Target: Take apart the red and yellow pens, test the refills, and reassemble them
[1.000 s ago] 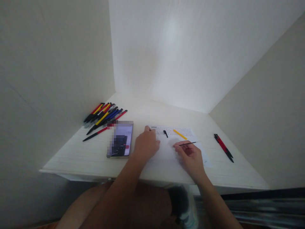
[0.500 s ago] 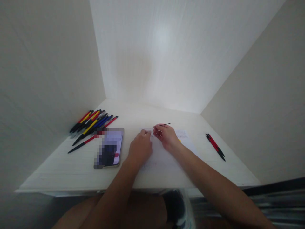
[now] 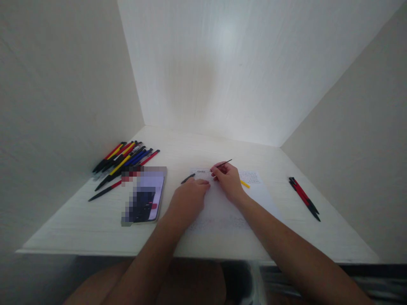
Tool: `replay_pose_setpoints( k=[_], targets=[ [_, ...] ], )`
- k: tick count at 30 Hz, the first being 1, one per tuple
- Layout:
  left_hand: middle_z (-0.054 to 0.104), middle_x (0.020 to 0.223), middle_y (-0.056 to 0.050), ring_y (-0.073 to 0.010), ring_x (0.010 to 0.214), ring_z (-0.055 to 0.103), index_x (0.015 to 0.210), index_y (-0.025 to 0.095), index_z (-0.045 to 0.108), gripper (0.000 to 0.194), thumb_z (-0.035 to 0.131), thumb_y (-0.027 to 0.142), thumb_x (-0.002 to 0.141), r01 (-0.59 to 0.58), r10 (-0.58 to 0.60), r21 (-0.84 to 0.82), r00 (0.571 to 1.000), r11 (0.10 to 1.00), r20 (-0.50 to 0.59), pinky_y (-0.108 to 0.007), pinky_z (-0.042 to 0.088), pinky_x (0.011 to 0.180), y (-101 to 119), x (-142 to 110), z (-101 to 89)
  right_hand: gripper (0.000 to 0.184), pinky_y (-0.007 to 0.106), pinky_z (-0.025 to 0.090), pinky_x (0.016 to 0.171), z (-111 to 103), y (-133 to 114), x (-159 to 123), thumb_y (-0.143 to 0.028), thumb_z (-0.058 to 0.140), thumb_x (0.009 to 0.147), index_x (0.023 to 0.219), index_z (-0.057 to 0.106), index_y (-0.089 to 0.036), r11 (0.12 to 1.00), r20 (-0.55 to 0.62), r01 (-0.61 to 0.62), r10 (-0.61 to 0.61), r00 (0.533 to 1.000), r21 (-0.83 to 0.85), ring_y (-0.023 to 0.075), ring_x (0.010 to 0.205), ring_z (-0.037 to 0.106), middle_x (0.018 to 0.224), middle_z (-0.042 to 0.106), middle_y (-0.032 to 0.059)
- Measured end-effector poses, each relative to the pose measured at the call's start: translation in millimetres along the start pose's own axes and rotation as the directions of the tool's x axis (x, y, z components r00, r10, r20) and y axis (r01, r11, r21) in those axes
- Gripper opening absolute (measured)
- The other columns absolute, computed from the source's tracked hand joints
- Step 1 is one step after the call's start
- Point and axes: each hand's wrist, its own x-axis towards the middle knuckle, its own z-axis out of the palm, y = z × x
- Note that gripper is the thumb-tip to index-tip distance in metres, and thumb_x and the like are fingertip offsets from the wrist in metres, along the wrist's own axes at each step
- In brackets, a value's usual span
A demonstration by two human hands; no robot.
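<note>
Between the thumb and fingers of my right hand (image 3: pixel 229 181) is a thin dark pen refill (image 3: pixel 226 162), its upper end pointing up and right. My left hand (image 3: pixel 188 202) lies on the left part of a white sheet of paper (image 3: pixel 222 216), fingers stretched toward the right hand and apparently holding nothing. A black pen part (image 3: pixel 187 178) sits just beyond the left knuckles; whether they touch I cannot tell. Partly behind my right wrist, a yellow pen barrel (image 3: pixel 245 184) rests on the sheet. Printed or written lines show along the paper's top and bottom.
A phone (image 3: pixel 148 195), partly blurred out, lies left of my left hand. Beyond it is a pile of red, yellow, blue and black pens (image 3: pixel 127 159). Two red and black pens (image 3: pixel 303 197) lie at the right. Pale walls (image 3: pixel 206 84) enclose the white desk (image 3: pixel 79 228).
My left hand has lowered slightly and its fingers have spread, uncovering the black pen part. The right hand still holds the refill; more of the yellow barrel shows. The camera view has shifted slightly.
</note>
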Motion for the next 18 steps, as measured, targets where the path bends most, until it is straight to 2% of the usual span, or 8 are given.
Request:
replay_pose_setpoints(
  k=[3, 6, 8, 11, 14, 18],
  targets=[
    [0.068, 0.111, -0.009, -0.0257, 0.106, 0.058, 0.1, 0.017, 0.068, 0.03, 0.04, 0.009, 0.092, 0.015, -0.015, 0.031, 1.0, 0.999, 0.019, -0.039, 0.045, 0.095, 7.8, -4.1, -2.6, 0.013, 0.034, 0.053, 0.065, 1.5, -1.6, -2.7, -0.032, 0.067, 0.078, 0.081, 0.066, -0.018, 0.996, 0.049, 0.045, -0.041, 0.998, -0.082, 0.0184, 0.066, 0.065, 0.072, 0.07, 0.0049],
    [0.06, 0.13, -0.011, -0.0256, 0.121, 0.052, 0.121, 0.015, 0.062, 0.033, 0.041, 0.017, 0.096, 0.021, -0.02, -0.022, 1.0, 1.0, 0.017, -0.04, 0.038, 0.107, 20.3, -9.3, 3.0, 0.01, 0.036, 0.054, 0.071, 2.1, -4.8, -5.8, -0.03, 0.068, 0.078, 0.079, 0.067, -0.019, 0.994, 0.068, 0.053, -0.046, 0.997, -0.096, 0.0199, 0.072, 0.067, 0.077, 0.072, 0.0064],
    [0.048, 0.145, -0.014, -0.0266, 0.133, 0.043, 0.138, 0.012, 0.049, 0.045, 0.048, 0.027, 0.095, 0.01, -0.008, -0.067, 1.0, 0.998, 0.026, -0.041, 0.029, 0.115, 29.0, -12.5, 9.9, 0.01, 0.037, 0.054, 0.071, 2.0, -5.7, -7.2, -0.03, 0.067, 0.079, 0.08, 0.067, -0.02, 0.997, 0.061, 0.026, -0.021, 0.998, -0.077, 0.0206, 0.073, 0.067, 0.078, 0.072, 0.0069],
    [0.034, 0.154, -0.02, -0.0317, 0.143, 0.03, 0.147, 0.005, 0.036, 0.068, 0.055, 0.041, 0.092, 0.055, -0.051, -0.07, 0.996, 0.996, 0.067, -0.045, 0.02, 0.119, 40.1, -16.6, 17.1, 0.011, 0.038, 0.055, 0.071, 2.0, -4.3, -7.5, -0.031, 0.066, 0.08, 0.082, 0.067, -0.02, 0.999, 0.05, -0.006, 0.008, 0.999, -0.038, 0.0209, 0.073, 0.068, 0.078, 0.073, 0.0075],
    [0.031, 0.155, -0.022, -0.0321, 0.144, 0.028, 0.15, 0.004, 0.032, 0.077, 0.057, 0.046, 0.091, 0.104, -0.096, -0.07, 0.99, 0.992, 0.099, -0.044, 0.019, 0.12, 47.6, -22.2, 17.0, 0.012, 0.038, 0.055, 0.072, 2.3, -1.3, -6.8, -0.031, 0.066, 0.081, 0.084, 0.067, -0.019, 0.999, 0.069, 0.022, -0.019, 0.997, -0.05, 0.0206, 0.071, 0.068, 0.078, 0.073, 0.0075],
    [0.03, 0.155, -0.023, -0.0333, 0.144, 0.029, 0.149, 0.0, 0.033, 0.079, 0.056, 0.048, 0.091, 0.085, -0.081, -0.049, 0.993, 0.995, 0.084, -0.045, 0.024, 0.119, 50.3, -34.0, 20.6, 0.014, 0.036, 0.056, 0.069, 0.9, 0.4, -5.8, -0.032, 0.066, 0.081, 0.083, 0.066, -0.018, 0.992, 0.148, 0.077, -0.061, 0.987, -0.104, 0.0196, 0.068, 0.068, 0.075, 0.072, 0.0063]
  ],
)
